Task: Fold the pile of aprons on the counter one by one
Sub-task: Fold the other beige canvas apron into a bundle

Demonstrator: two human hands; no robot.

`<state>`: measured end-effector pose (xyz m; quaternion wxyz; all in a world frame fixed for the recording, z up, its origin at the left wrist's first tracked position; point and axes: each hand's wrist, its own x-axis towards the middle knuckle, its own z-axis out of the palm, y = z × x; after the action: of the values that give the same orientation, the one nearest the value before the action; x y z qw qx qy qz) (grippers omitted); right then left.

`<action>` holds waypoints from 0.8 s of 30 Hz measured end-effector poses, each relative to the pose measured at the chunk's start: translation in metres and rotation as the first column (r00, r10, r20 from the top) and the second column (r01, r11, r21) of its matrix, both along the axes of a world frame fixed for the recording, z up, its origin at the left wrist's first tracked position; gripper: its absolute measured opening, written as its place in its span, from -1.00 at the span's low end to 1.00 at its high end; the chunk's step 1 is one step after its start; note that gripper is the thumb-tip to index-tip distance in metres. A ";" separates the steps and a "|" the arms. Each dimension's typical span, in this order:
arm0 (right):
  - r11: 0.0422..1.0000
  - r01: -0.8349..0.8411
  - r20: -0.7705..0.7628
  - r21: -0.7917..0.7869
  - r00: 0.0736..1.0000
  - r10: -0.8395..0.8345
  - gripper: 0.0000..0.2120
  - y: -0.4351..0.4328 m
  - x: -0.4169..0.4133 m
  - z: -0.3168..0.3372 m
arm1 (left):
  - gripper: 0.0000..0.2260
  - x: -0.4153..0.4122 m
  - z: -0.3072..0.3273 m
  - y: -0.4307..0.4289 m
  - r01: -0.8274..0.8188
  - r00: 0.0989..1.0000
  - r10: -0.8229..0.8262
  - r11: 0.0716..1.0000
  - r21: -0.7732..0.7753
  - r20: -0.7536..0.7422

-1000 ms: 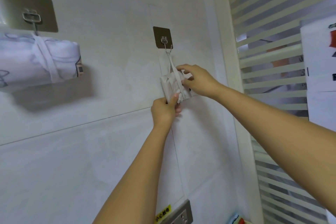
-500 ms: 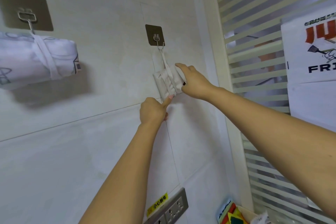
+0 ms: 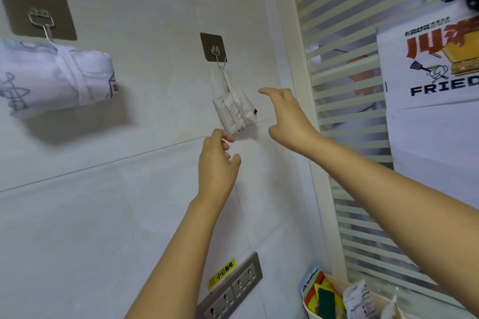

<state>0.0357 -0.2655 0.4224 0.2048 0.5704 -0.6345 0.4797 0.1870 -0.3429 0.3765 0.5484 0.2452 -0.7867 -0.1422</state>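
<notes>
Tiled wall (image 3: 129,215), seen from below, with both arms raised.

Hooks: two, both metal on brown adhesive pads. Left hook (image 3: 39,17) is at the upper left; right hook (image 3: 214,47) is near centre.

Aprons: two, each folded into a bundle, tied with its own strap and hung from a hook.
- Large white apron (image 3: 51,77) with a dark line print hangs from the left hook, sticking out from the wall.
- Small beige apron (image 3: 233,111) hangs by a strap loop from the right hook and lies against the tile.

Hands: two, both bare.
- Left hand (image 3: 217,163) is just below the small beige apron, fingers loosely curled and thumb apart. Its fingertips are at the bundle's lower corner; contact can't be made out. It grips nothing.
- Right hand (image 3: 290,116) is just right of the same bundle and clear of it, fingers and thumb spread wide, holding nothing.

Other things:
- One grey socket panel (image 3: 230,290) with two outlets, low on the wall, with one yellow warning label (image 3: 223,273) above it.
- One white basket (image 3: 335,278) at bottom right, holding packets.
- Striped frosted glass partition (image 3: 337,33) at right, carrying one poster (image 3: 427,59) that reads "FRIED".
</notes>
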 end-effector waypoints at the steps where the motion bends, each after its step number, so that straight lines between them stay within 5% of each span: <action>1: 1.000 0.026 -0.020 0.004 0.999 -0.026 -0.22 0.009 0.000 -0.013 | -0.72 0.001 -0.010 0.013 0.052 0.999 -0.052 0.999 -0.006 0.007; 7: 0.956 0.117 -0.055 0.271 0.993 -0.106 -0.31 0.094 -0.014 -0.133 | -0.71 -0.014 -0.102 0.078 0.399 0.881 -0.425 0.904 0.154 0.209; 12: 0.810 0.229 0.046 0.540 0.953 -0.301 -0.76 0.209 -0.053 -0.257 | -0.79 -0.038 -0.195 0.123 0.557 0.694 -0.634 0.773 0.304 0.340; 17: 0.600 0.369 0.191 0.710 0.720 -0.668 -0.82 0.347 -0.083 -0.368 | -0.80 -0.077 -0.283 0.174 0.574 0.520 -0.752 0.659 0.486 0.405; 21: 0.309 0.390 0.120 0.867 0.439 -0.890 -0.81 0.445 -0.087 -0.426 | -0.81 -0.114 -0.346 0.219 0.545 0.345 -0.819 0.573 0.612 0.459; 24: 0.205 0.301 0.102 0.931 0.325 -0.940 -0.44 0.492 -0.078 -0.470 | -0.82 -0.134 -0.384 0.248 0.467 0.276 -0.811 0.582 0.666 0.516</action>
<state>-0.0423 0.2270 -0.0472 -0.1240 0.0189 -0.9782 0.1653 0.0532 -0.0946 -0.0074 -0.0270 0.0351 -0.9224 -0.3837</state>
